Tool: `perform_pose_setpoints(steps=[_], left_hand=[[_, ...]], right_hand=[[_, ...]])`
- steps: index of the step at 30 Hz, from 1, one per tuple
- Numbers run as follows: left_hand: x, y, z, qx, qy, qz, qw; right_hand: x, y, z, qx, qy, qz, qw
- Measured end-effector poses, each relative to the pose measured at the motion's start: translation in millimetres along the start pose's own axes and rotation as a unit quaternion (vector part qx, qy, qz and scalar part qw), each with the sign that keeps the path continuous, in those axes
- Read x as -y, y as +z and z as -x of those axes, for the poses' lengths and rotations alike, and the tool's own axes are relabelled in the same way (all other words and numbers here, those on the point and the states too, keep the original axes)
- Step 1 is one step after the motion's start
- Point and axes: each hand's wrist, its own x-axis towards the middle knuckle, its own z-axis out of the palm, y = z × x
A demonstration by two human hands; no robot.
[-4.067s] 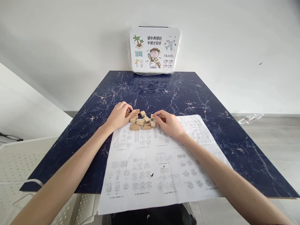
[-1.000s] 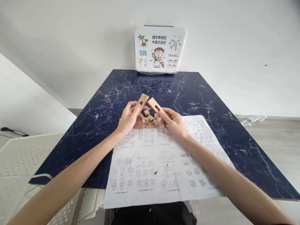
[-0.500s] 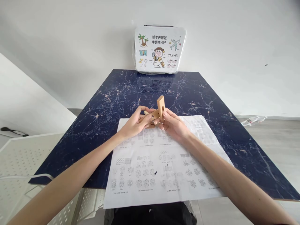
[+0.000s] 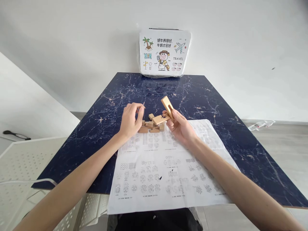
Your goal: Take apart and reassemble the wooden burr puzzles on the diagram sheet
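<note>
Head view: right hand [image 4: 181,126] holds slotted block [image 4: 166,102] and notched block [image 4: 158,120]; left hand [image 4: 130,121] fingers curled, contents unclear.

Bare hands: two in count, one left hand [image 4: 132,119] and one right hand [image 4: 181,126]. Long wooden pieces [image 4: 158,120] at the right hand: two. Smaller wooden blocks [image 4: 151,116] in the pile: at least five visible; the exact number cannot be established, as hands and pieces cover part of it. Printed sheet [image 4: 156,205]: one, bearing two dark marks [image 4: 160,178]. Table [image 4: 199,96]: one. Illustrated case [image 4: 165,72]: one, its front showing one airplane [image 4: 180,47], one hatted figure [image 4: 163,59] and four small pink heads [image 4: 174,64].
</note>
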Motion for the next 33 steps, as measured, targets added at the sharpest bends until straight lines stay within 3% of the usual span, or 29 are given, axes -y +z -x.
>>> perform_pose_setpoints(steps=[3, 6, 11, 14, 19, 22, 27, 33], left_hand=[[22.5, 1.4, -2.4, 0.021, 0.001, -0.104, 0.994], [38.8, 4.6, -0.2, 0.102, -0.018, -0.152, 0.983], [44.8, 7.8, 2.0, 0.16, -0.01, -0.183, 0.97], [43.3, 7.2, 0.6, 0.173, -0.011, -0.165, 0.971], [34.0, 1.4, -3.6, 0.106, -0.055, -0.011, 0.993], [25.0, -1.6, -5.0, 0.148, -0.073, 0.092, 0.982], [21.7, 2.5, -2.8, 0.231, 0.024, 0.113, 0.966], [26.1, 6.4, -1.8, 0.247, 0.069, 0.096, 0.962]], right_hand=[[-2.2, -3.2, -3.3, -0.009, 0.0, -0.063, 0.998], [-3.0, -2.7, -3.7, -0.008, 0.01, -0.106, 0.994], [-3.4, -0.2, -2.4, -0.005, 0.021, -0.117, 0.993], [-4.0, -0.5, -2.3, -0.004, 0.022, -0.114, 0.993], [-4.1, -0.3, -2.1, -0.008, 0.026, -0.117, 0.993], [-4.0, 0.5, -1.9, -0.013, 0.027, -0.116, 0.993], [-4.7, -0.6, -2.2, -0.009, 0.027, -0.112, 0.993], [-5.2, -2.7, -1.9, -0.004, 0.034, -0.106, 0.994]])
